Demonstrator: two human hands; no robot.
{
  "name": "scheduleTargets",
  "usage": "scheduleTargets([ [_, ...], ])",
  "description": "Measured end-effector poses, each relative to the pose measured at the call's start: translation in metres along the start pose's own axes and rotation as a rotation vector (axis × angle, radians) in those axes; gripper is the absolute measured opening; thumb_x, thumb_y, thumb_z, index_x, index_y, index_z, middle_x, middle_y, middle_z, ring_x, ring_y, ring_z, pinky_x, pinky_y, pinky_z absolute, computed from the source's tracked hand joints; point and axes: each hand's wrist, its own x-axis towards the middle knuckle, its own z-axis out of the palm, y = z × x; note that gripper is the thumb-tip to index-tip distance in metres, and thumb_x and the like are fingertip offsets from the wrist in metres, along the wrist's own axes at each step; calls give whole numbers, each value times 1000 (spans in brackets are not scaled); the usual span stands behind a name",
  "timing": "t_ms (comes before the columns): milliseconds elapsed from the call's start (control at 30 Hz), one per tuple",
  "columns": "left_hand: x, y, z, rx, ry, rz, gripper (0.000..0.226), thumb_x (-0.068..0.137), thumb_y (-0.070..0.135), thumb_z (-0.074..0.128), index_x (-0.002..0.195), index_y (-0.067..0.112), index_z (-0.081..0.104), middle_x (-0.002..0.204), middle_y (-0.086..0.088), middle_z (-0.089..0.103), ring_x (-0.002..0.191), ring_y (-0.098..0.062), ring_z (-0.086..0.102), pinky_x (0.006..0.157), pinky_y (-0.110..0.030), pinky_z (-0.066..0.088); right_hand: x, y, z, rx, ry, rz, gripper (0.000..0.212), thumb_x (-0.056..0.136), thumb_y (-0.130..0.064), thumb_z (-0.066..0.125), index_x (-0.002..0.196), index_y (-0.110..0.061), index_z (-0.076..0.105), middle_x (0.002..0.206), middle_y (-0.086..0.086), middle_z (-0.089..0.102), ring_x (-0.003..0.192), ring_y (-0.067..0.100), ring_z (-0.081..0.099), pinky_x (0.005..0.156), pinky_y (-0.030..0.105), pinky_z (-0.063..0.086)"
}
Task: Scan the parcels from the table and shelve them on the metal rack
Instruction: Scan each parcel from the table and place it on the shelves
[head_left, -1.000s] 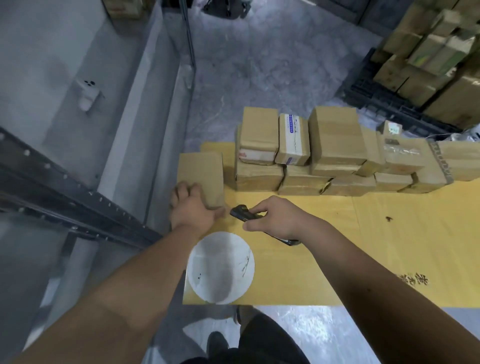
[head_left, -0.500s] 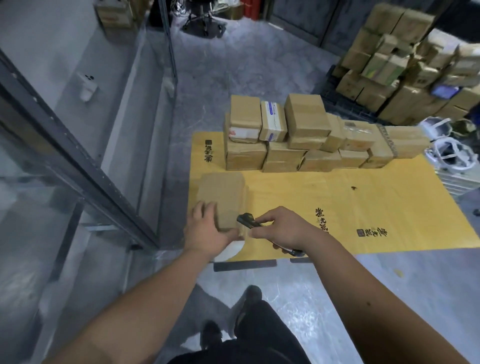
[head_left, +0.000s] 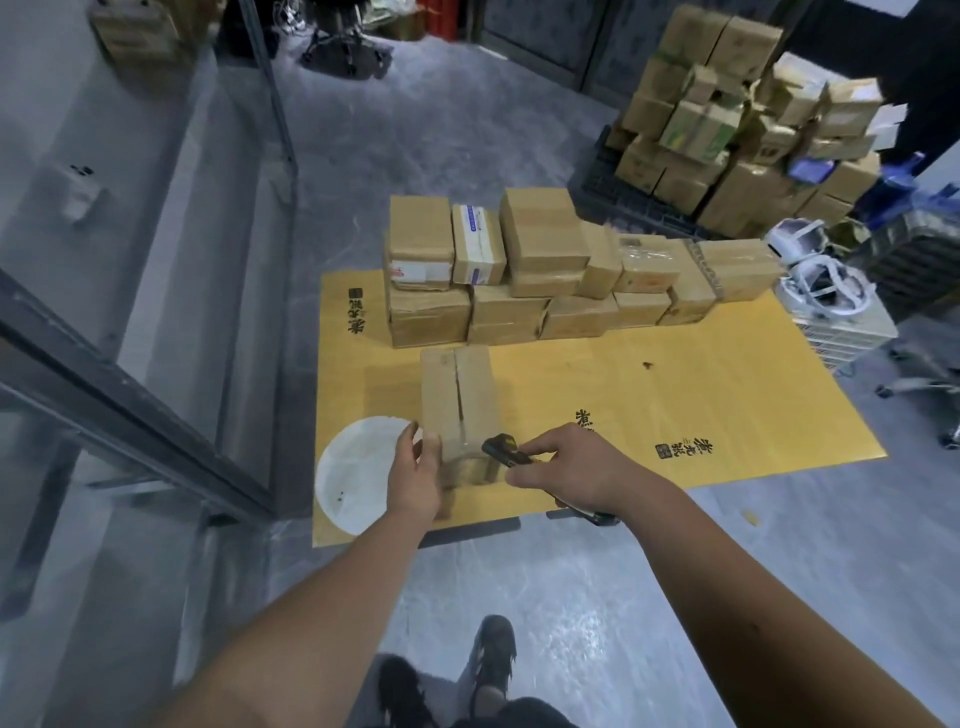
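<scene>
One parcel (head_left: 457, 405) is being handled near the worktop's (head_left: 727, 415) front edge, toward its left end, just beside a white disc (head_left: 353, 478) lying at the front-left corner. It is being steadied by the left hand (head_left: 415, 478), whose grip is being pressed against the parcel's near left side with the thumb and fingers partly wrapped around it. A dark scanner (head_left: 506, 452) is being pinched in the right hand's (head_left: 576, 473) grip and aimed at the parcel's near end, almost touching it.

Scanning is judged to be under way, with shelving of this parcel not yet done. Most of the task is being left for later: roughly a dozen stacked parcels (head_left: 545, 280) are being kept in two layers along the worktop's back edge. The metal rack (head_left: 130, 405) is being glimpsed off the left edge; no parcel can be made out on the part shown.

All parcels are taped closed, so their contents cannot be told. Further boxes (head_left: 737, 140) are being stored on a pallet beyond the back-right corner.
</scene>
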Motion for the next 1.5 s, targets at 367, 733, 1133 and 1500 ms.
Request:
scheduleTargets([
  [367,20,-4,-56,-41,404,2,46,109,21,42,107,59,67,124,13,68,111,-24,65,99,-49,57,19,-8,10,-75,-92,-14,45,86,-54,82,124,-31,76,97,-5,67,80,12,62,63,27,44],
  [733,9,-6,-72,-9,138,-173,45,94,76,48,106,36,66,102,10,69,96,-19,65,97,-49,56,24,-19,39,-62,-190,-5,58,92,-54,76,145,-33,64,88,-6,64,73,13,61,58,24,41],
  [1133,8,-23,-57,-113,79,-66,61,84,20,86,132,38,54,113,16,73,113,-18,68,108,-45,51,16,-44,23,-299,-241,18,43,95,-52,71,107,-11,79,76,3,55,69,19,55,65,30,44],
  [1500,-13,-24,-52,-82,135,-50,81,86,14,84,152,29,40,126,7,65,123,-22,60,109,-45,49,-24,-38,39,-269,-312,86,44,89,-51,72,114,-15,79,79,6,54,66,24,55,56,29,42],
])
